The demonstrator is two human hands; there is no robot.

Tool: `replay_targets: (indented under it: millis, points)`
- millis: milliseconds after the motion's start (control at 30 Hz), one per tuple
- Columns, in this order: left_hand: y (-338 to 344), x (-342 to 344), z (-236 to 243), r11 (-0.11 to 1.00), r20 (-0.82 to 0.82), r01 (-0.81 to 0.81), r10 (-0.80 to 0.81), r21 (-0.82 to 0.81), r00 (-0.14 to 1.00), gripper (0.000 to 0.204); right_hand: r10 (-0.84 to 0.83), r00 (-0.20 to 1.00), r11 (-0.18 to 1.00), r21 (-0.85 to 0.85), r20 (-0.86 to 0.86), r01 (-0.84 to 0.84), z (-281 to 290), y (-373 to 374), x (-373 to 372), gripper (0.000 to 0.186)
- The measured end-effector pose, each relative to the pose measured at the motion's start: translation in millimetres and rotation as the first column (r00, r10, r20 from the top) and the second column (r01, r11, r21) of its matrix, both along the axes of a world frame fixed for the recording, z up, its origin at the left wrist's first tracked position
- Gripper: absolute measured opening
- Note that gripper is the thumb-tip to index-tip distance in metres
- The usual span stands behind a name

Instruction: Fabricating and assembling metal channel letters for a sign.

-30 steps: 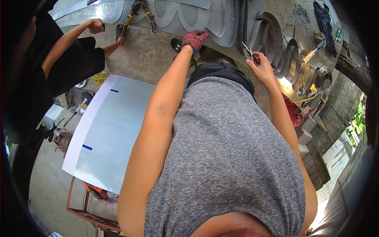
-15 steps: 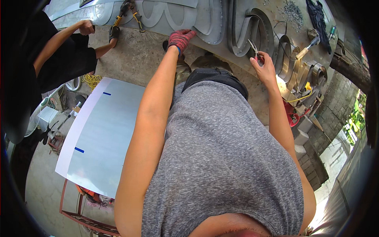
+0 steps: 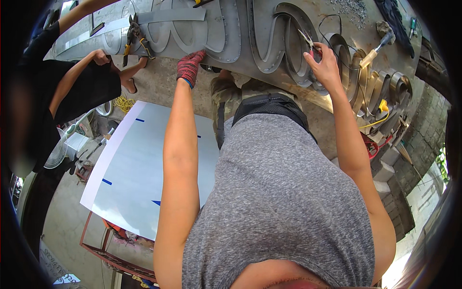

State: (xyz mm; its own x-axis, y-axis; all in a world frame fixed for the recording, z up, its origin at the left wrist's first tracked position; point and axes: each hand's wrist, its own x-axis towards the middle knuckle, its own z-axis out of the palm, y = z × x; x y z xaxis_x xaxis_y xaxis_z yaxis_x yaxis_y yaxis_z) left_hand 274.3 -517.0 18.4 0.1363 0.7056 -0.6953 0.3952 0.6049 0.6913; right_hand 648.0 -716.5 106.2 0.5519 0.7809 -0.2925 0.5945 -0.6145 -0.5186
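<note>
My left hand (image 3: 188,69), in a red-and-black knit glove, has its fingers closed on the near edge of a flat, curved grey metal piece (image 3: 217,52) on the metal-topped table (image 3: 262,67). My right hand (image 3: 323,67) is bare and closed round small red-handled pliers (image 3: 306,41), jaws pointing up and left, over bent metal strips (image 3: 291,65). Yellow-and-black snips (image 3: 136,41) lie on the table to the left of my gloved hand.
Co-workers' arms (image 3: 72,77) are at the left. Behind my left forearm is a large pale sheet (image 3: 130,168) on a red frame (image 3: 103,253). At the right are a wooden-handled hammer (image 3: 370,57), more coiled strips (image 3: 399,89), dark cloth (image 3: 394,26) and scattered small pieces (image 3: 351,7).
The view has shifted. My left hand sits further left in the picture, my right hand higher with the pliers. A co-worker's arm now reaches over the table, and the snips lie without a hand on them.
</note>
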Motion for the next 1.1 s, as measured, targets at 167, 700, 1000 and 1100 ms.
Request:
replay_targets:
  millis: [167,700,1000,1100]
  points:
    - [0.3,-1.3,-2.3,1.0,-0.003,0.015,-0.015,0.012,1.0,0.036,0.041,0.999,0.999,-0.003,-0.027,-0.041,-5.1,3.7,2.4,0.056]
    - [3.4,-1.8,3.5,0.995,-0.07,0.1,-0.099,0.006,0.993,0.039,0.143,0.983,0.99,0.015,-0.112,-0.142,8.3,61.9,10.3,0.051]
    - [4.3,-1.1,1.5,0.994,-0.069,0.105,-0.103,0.025,0.992,0.037,0.06,0.93,0.998,-0.054,0.364,-0.043,-58.5,152.2,131.6,0.057]
    - [4.2,-0.7,1.1,0.996,-0.042,0.089,-0.088,0.015,0.995,0.037,0.046,0.948,0.992,-0.122,0.316,-0.008,-83.4,169.3,142.0,0.061]
